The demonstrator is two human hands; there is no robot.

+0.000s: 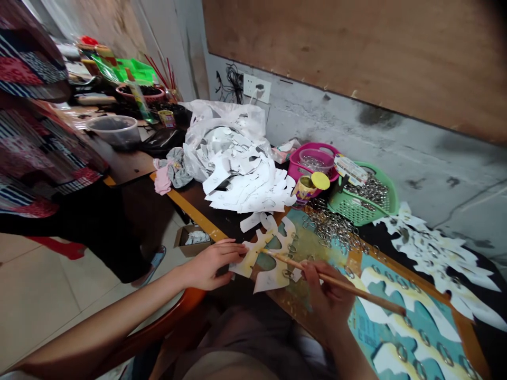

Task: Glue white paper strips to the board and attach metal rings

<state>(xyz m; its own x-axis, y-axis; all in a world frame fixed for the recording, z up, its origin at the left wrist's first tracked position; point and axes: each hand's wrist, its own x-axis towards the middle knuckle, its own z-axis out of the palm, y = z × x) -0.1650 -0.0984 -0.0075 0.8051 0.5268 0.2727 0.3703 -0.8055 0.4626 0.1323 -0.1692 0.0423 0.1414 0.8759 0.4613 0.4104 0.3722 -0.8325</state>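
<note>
My left hand [209, 264] grips the edge of a white paper cut-out [247, 264], which is smeared with yellow glue and lies over a printed teal and yellow board [307, 245]. My right hand [325, 301] holds a long wooden-handled brush [336, 281], and its tip rests on the cut-out. Metal split rings [287, 273] sit on the paper near both hands. At the lower right, more cut-outs with rings [415, 327] lie in a row on the board.
A heap of loose metal rings [328, 227] spreads behind the board, beside a green basket [356, 203] and a pink basket [311, 163]. A white plastic bag [225, 126] holds paper cut-outs. A person in striped clothing [39, 153] stands at the left.
</note>
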